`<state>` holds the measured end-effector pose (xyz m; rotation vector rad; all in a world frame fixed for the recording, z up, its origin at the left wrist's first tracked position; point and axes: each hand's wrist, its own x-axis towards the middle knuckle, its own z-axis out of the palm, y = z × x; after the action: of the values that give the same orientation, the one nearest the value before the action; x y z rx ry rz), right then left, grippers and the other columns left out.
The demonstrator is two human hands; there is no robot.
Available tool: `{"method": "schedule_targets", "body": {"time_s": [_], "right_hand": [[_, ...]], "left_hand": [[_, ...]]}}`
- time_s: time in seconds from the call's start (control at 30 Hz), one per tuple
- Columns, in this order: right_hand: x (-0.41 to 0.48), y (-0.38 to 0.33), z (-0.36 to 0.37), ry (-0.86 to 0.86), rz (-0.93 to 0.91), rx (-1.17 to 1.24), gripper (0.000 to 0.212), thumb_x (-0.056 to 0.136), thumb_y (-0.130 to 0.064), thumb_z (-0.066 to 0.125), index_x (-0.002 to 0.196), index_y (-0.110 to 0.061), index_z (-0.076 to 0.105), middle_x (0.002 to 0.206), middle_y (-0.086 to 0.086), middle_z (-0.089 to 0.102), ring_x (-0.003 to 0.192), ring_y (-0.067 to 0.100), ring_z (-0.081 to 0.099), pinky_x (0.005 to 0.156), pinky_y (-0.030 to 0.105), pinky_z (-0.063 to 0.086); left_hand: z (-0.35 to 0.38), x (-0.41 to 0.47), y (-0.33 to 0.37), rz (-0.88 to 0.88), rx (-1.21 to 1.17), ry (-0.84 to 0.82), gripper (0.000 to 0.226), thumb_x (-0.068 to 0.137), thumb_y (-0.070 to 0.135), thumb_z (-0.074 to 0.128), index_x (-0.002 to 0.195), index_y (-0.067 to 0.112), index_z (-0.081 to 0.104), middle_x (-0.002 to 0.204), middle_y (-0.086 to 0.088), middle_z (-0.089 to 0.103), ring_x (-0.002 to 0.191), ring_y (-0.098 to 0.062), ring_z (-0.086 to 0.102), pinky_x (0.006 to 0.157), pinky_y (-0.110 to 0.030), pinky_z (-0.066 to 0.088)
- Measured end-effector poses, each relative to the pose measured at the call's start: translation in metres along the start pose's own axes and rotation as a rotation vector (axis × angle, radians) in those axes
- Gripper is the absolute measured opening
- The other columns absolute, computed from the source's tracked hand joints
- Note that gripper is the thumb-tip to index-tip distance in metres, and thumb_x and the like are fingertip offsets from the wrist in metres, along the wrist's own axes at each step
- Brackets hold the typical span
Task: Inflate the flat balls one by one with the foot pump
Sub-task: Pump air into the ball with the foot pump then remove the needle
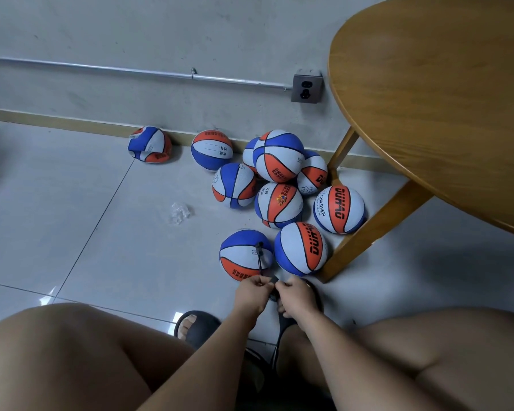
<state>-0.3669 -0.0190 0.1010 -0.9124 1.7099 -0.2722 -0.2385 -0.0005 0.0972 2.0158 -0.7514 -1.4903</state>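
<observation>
Black hose (260, 258) lies over the nearest ball (238, 264), its tip at the valve, and leads down to the left hand (253, 292) and right hand (298, 295), both pinching a dark fitting (273, 280) between them, probably to join hose to pump. The pump itself is hidden below the forearms. One crumpled flat ball (150, 144) waits by the wall (190, 31), apart from the round balls (279, 155) heaped beside the table leg (374, 229).
</observation>
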Motion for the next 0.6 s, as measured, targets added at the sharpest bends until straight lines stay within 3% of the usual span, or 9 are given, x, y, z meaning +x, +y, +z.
{"method": "schedule_targets", "body": {"time_s": [0.23,0.3,0.37,0.43,0.6], "right_hand": [[0.007,0.013,0.005,0.018,-0.008,-0.138,0.024,0.101,-0.037,0.059,0.089,-0.016,0.059,0.091,0.015,0.07,0.068,0.029,0.07,0.046,0.028,0.05],[0.007,0.006,0.004,0.033,-0.022,-0.113,0.023,0.099,-0.033,0.06,0.083,-0.016,0.057,0.079,0.011,0.069,0.064,0.027,0.067,0.049,0.036,0.056],[0.004,-0.009,0.001,0.099,-0.074,-0.084,0.022,0.093,-0.033,0.061,0.079,-0.017,0.056,0.072,0.008,0.069,0.066,0.031,0.067,0.062,0.048,0.061],[0.0,-0.027,-0.003,0.162,-0.126,-0.022,0.024,0.091,-0.037,0.061,0.08,-0.016,0.056,0.072,0.007,0.069,0.072,0.034,0.069,0.068,0.047,0.06],[-0.009,-0.062,-0.011,0.23,-0.234,0.162,0.03,0.083,-0.043,0.06,0.078,-0.015,0.051,0.069,0.007,0.061,0.067,0.034,0.06,0.062,0.042,0.05]], "left_hand": [[0.004,-0.004,-0.007,-0.019,0.13,0.016,0.011,0.095,0.031,0.073,0.088,0.028,0.08,0.086,0.012,0.079,0.088,-0.015,0.071,0.08,-0.028,0.057],[0.004,-0.005,-0.002,0.002,0.07,0.019,0.012,0.097,0.024,0.071,0.089,0.024,0.08,0.081,0.009,0.079,0.084,-0.016,0.071,0.076,-0.026,0.057],[0.003,-0.007,0.011,0.034,-0.054,0.023,0.015,0.098,0.016,0.067,0.09,0.017,0.08,0.08,0.003,0.079,0.074,-0.014,0.069,0.066,-0.022,0.056],[0.0,-0.011,0.035,0.068,-0.178,0.033,0.015,0.098,0.013,0.065,0.09,0.011,0.078,0.078,-0.003,0.076,0.065,-0.01,0.064,0.056,-0.02,0.052],[-0.007,-0.013,0.072,0.148,-0.345,-0.001,0.013,0.091,0.017,0.067,0.091,0.009,0.079,0.094,-0.017,0.077,0.075,-0.018,0.067,0.073,-0.037,0.058]]}}
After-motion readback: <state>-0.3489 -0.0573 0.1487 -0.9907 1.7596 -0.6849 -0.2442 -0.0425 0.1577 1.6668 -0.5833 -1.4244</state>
